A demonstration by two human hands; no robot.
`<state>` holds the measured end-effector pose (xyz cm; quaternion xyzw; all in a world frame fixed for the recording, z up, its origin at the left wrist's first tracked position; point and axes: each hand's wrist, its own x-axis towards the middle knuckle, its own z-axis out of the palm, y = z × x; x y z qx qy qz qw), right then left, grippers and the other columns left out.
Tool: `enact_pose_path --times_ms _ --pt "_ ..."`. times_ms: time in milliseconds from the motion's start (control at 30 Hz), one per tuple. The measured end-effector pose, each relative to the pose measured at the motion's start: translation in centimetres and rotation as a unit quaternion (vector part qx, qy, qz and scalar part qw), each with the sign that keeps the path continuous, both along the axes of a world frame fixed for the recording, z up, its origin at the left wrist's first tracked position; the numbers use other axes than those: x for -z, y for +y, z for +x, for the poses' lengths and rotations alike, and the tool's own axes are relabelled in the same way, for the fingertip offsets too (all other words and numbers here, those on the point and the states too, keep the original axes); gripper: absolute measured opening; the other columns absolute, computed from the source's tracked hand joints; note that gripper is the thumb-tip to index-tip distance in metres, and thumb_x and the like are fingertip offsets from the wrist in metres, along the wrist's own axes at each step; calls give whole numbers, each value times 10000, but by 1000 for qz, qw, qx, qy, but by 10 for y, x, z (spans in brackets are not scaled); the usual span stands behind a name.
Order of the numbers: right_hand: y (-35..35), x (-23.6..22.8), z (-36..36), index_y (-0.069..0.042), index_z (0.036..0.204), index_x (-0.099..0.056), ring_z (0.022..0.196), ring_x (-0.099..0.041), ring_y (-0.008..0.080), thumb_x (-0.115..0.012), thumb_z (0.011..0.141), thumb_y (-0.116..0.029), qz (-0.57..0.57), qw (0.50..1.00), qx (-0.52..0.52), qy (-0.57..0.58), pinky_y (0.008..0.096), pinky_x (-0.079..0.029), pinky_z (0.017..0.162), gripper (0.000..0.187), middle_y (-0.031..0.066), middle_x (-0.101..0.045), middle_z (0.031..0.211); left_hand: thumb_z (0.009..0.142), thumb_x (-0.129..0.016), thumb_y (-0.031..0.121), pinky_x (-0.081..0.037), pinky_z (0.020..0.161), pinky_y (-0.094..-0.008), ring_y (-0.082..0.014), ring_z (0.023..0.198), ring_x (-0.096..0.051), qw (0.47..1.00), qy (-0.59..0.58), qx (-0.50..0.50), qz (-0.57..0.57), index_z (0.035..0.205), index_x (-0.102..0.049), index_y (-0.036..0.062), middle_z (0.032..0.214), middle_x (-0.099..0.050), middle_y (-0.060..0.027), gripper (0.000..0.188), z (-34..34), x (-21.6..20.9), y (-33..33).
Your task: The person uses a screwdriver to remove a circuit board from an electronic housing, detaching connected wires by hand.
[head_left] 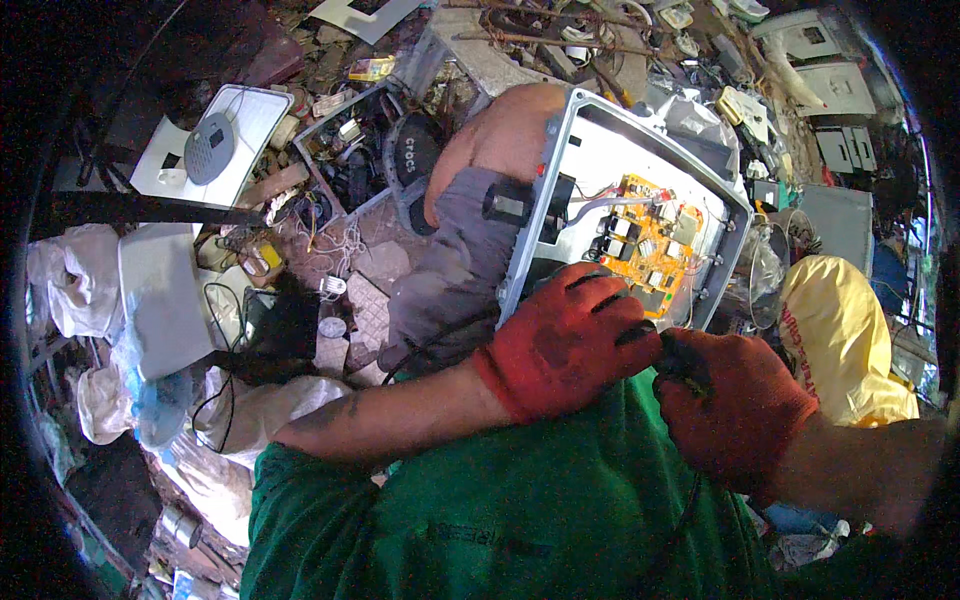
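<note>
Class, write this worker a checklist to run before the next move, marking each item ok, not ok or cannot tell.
1. Left hand and right hand gloved: ok, both red.
2. Orange circuit board uncovered: ok.
3. Board free of wiring: not ok, a grey cable reaches it.
4. Dark object at the right hand identified: cannot tell, largely covered.
5. Housing fully visible: not ok, left hand overlaps its near side.

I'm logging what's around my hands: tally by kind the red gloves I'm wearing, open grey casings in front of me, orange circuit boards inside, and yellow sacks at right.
Red gloves: 2
Open grey casing: 1
Orange circuit board: 1
Yellow sack: 1
Total: 5
</note>
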<state>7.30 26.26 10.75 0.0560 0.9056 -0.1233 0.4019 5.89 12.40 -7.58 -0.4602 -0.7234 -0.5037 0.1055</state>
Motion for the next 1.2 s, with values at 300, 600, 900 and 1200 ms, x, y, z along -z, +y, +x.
enact_pose_path --times_ms 300,600,900,1200 --pt "-1 -6 8 -10 1064 -612 792 -722 397 -578 903 -214 95 984 -149 -9 511 -585 713 262 226 -703 876 845 -674 256 -498 1014 -533 -312 1028 -667 996 -18 28 -88 1103 -694 236 1069 -638 -76 259 6 1 -4" --pt "-19 -4 19 -80 953 -643 567 -642 226 -620 898 -251 185 869 -442 123 426 -508 471 182 70 -573 740 835 -636 253 -574 767 -474 -281 846 -690 1000 -12 11 -22 1035 -651 205 955 -585 -68 206 -1 1 -4" --pt "8 -35 49 -28 1070 -633 723 -631 292 -847 719 -285 86 914 -263 299 432 -493 620 486 103 -627 862 765 -744 231 -536 932 -478 -280 946 -684 999 -38 5 -11 968 -650 163 976 -612 -68 234 -5 -3 -5" --pt "51 17 59 -265 1004 -705 976 -627 349 -803 701 -204 -236 843 -303 376 470 -572 736 324 80 -606 1130 750 -806 174 -404 1092 -540 -310 1129 -640 993 -38 55 -100 1021 -672 112 1156 -682 -85 309 -8 -29 -17"
